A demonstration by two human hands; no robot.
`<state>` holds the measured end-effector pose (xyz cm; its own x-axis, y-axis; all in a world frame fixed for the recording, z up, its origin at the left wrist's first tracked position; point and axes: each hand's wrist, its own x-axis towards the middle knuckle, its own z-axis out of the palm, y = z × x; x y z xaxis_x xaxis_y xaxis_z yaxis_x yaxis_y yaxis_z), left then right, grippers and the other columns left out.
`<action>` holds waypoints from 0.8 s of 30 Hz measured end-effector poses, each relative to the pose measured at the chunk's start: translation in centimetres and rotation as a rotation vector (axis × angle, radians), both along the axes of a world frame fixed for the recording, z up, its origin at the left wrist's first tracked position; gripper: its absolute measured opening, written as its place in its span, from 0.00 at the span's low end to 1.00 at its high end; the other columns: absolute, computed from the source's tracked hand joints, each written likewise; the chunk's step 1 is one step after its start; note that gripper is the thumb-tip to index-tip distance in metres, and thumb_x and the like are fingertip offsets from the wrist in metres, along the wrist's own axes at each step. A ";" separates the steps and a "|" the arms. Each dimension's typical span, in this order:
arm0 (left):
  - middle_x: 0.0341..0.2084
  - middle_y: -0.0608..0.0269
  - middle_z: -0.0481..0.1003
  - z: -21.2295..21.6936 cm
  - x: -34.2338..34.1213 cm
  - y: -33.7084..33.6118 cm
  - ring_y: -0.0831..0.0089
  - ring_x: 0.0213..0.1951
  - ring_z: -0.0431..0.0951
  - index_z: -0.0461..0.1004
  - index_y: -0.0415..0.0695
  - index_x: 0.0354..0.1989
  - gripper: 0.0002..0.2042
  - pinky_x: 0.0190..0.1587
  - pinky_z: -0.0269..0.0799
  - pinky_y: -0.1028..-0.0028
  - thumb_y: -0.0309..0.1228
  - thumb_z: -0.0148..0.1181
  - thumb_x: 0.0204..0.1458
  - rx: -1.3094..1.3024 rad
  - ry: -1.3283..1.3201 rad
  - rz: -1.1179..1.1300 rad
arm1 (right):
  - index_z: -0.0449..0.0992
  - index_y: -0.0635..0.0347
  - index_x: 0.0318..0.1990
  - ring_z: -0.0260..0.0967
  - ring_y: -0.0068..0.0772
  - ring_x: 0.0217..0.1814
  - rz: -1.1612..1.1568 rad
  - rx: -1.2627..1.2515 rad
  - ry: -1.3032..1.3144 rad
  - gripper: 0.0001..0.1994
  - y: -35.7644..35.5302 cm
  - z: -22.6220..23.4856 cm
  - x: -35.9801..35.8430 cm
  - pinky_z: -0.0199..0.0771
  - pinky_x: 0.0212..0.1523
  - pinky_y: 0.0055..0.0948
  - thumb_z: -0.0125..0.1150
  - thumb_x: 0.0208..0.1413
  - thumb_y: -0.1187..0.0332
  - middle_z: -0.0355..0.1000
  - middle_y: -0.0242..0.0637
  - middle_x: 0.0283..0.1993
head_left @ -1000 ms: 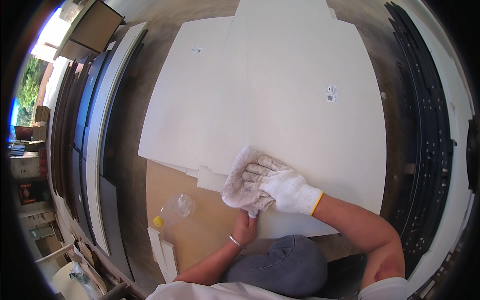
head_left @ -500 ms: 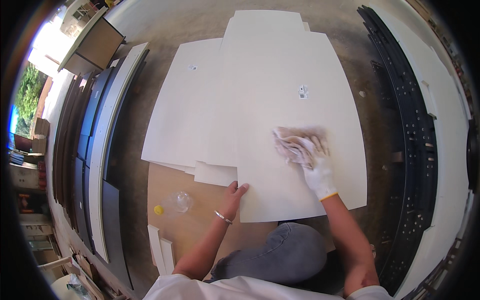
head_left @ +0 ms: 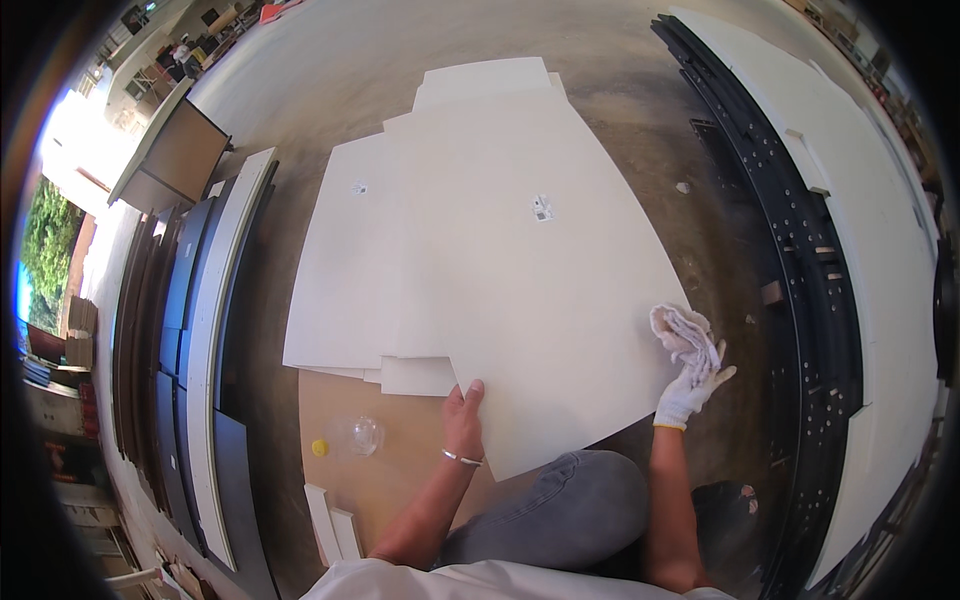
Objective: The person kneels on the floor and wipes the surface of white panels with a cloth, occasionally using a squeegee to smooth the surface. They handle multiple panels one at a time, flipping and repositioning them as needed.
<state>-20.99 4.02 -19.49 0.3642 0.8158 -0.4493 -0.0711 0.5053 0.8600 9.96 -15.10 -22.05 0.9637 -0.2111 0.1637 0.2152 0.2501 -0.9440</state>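
Observation:
A large white panel (head_left: pixel 540 320) lies on top of other white panels in front of me, with a small printed label (head_left: pixel 542 208) on its face. My left hand (head_left: pixel 464 420), bare and with a bangle at the wrist, grips the panel's near left edge, thumb on top and the other fingers partly hidden. At the panel's right edge, my right hand (head_left: pixel 688 395) wears a white knitted glove. It holds a crumpled, pale pinkish-white rag (head_left: pixel 682 332), though a finger or two stick out to the side.
A clear plastic bottle (head_left: pixel 366 435) with a yellow cap (head_left: pixel 320 448) lies on the brown board (head_left: pixel 400 480) at left. Narrow white strips (head_left: pixel 332 525) are near it. Stacked dark and white boards (head_left: pixel 190 330) line the left; black drilled panels (head_left: pixel 790 250) line the right.
My right hand and the rag have gone from the panel's middle to its right edge. The top panel has turned a little; my left hand keeps its grip. The view has shifted too.

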 end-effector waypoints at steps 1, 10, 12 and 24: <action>0.42 0.63 0.81 0.0 -0.2 -0.4 0.74 0.43 0.79 0.77 0.35 0.54 0.17 0.47 0.76 0.70 0.38 0.59 0.69 -0.055 -0.027 0.036 | 0.65 0.70 0.70 0.62 0.48 0.76 -0.038 0.122 0.048 0.26 0.7 -0.1 0.4 0.59 0.77 0.47 0.53 0.69 0.66 0.67 0.48 0.72; 0.59 0.53 0.74 -1.1 0.2 -4.0 0.57 0.59 0.75 0.67 0.39 0.64 0.21 0.64 0.71 0.56 0.39 0.54 0.70 -0.292 -0.323 0.211 | 0.69 0.67 0.69 0.67 0.38 0.71 0.108 -0.050 -0.104 0.26 6.6 1.3 5.9 0.66 0.72 0.38 0.56 0.69 0.62 0.70 0.44 0.70; 0.61 0.54 0.73 -1.4 1.3 -5.3 0.56 0.63 0.72 0.65 0.39 0.65 0.21 0.68 0.67 0.54 0.39 0.54 0.71 -0.417 -0.408 0.170 | 0.68 0.67 0.69 0.67 0.36 0.71 0.167 -0.135 -0.059 0.26 8.2 1.3 8.9 0.67 0.70 0.35 0.57 0.68 0.64 0.69 0.43 0.70; 0.63 0.49 0.74 -1.7 15.9 -12.3 0.62 0.65 0.74 0.66 0.34 0.68 0.27 0.61 0.71 0.62 0.46 0.51 0.73 -0.528 -0.228 -0.620 | 0.74 0.64 0.62 0.73 0.23 0.51 0.567 -0.263 0.066 0.20 7.7 2.9 10.5 0.74 0.53 0.26 0.61 0.65 0.68 0.76 0.33 0.54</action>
